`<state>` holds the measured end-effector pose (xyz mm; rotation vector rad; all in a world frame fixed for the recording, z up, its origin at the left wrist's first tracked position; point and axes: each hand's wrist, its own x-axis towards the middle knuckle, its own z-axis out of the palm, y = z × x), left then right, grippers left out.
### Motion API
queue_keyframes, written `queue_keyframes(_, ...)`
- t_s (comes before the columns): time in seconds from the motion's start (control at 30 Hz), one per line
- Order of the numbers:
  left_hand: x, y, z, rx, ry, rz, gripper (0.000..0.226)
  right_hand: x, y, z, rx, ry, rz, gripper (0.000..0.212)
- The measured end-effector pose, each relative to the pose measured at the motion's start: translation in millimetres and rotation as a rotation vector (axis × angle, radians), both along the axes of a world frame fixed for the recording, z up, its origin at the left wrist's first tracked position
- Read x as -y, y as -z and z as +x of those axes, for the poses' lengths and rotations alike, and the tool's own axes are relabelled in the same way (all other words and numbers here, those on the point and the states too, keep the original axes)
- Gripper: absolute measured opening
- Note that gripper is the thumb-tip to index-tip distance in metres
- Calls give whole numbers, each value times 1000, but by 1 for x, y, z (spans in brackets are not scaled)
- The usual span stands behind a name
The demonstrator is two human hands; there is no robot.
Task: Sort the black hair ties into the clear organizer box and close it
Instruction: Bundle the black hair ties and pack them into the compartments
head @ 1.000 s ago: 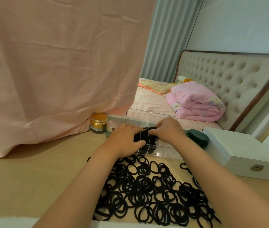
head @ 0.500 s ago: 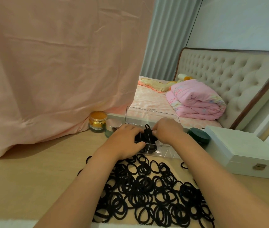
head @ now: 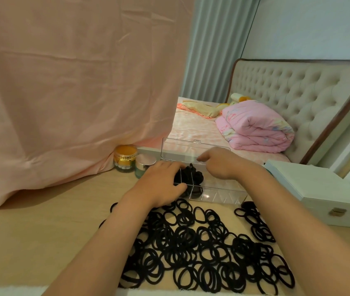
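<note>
Some black hair ties [head: 191, 180] filled the left compartments of the clear organizer box [head: 223, 194], lid [head: 182, 149] upright behind. A large pile [head: 202, 248] lay loose on the table [head: 41, 231] in front, so most sorting and the closing were left. The left hand [head: 161, 185] rested on the packed ties, grip unclear; the right hand [head: 220, 165] hovered above, fingers loose, empty.

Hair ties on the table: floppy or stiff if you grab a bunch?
Probably floppy: the hair ties lie in bent, uneven loops. Likely light, and apt to snag and come up in clumps, since they overlap in a tangle.
</note>
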<state>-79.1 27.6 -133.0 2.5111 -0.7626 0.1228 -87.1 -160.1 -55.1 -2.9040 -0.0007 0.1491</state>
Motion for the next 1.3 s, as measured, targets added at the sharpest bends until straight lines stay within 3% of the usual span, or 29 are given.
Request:
queue_keyframes(0.1,2,2,0,52,0,8,64,2,8,-14,133,-164,-148,48)
queue_keyframes(0.2,4,4,-1,88,24,12,67,1,30,-22,108,-274,-377,61)
queue_keyframes(0.33,5,9,-1,118,23,70,63,0,43,-27,107,-355,-440,57)
queue_keyframes(0.5,8,8,-3,118,-10,193,58,4,37,-28,177,-308,-389,69)
queue_keyframes(0.67,9,6,-5,117,-24,225,57,3,52,-40,157,-321,-364,56)
queue_keyframes(0.8,14,1,-11,148,-66,251,59,18,34,-56,237,-219,-72,48)
queue_keyframes(0.93,24,-12,-25,211,-53,230,61,53,26,-89,305,-65,66,43)
queue_keyframes(1.07,45,-28,-57,242,64,114,54,80,42,-128,264,38,77,33)
queue_keyframes(1.17,64,-30,-90,152,233,91,51,87,60,-147,280,81,0,37)
queue_keyframes(1.3,80,-17,-125,-13,354,290,72,93,75,-156,183,165,-18,56)
